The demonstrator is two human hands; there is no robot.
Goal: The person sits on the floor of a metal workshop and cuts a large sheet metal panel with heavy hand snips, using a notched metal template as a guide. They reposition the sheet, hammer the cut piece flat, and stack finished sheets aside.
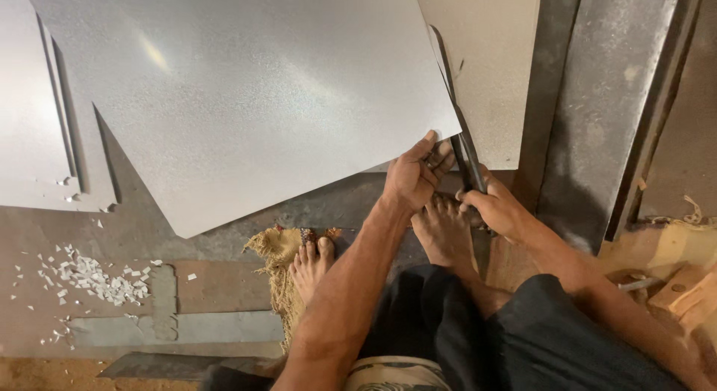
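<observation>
Gripping the metal sheet (246, 100) corner, left hand (409, 178) fingers clamp it; right hand (497, 208), fingers closed, holds shears (463, 148) pointing away along its right edge.

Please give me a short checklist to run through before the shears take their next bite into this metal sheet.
1. Left hand pinches the metal sheet at its near corner: ok.
2. Right hand wraps the shears handles: ok.
3. Blades lie along the sheet's right edge: ok.
4. Left fingers close beside the blades: not ok.
5. Bare right foot directly under the hands: not ok.
6. How far the blades are open: cannot tell.
</observation>
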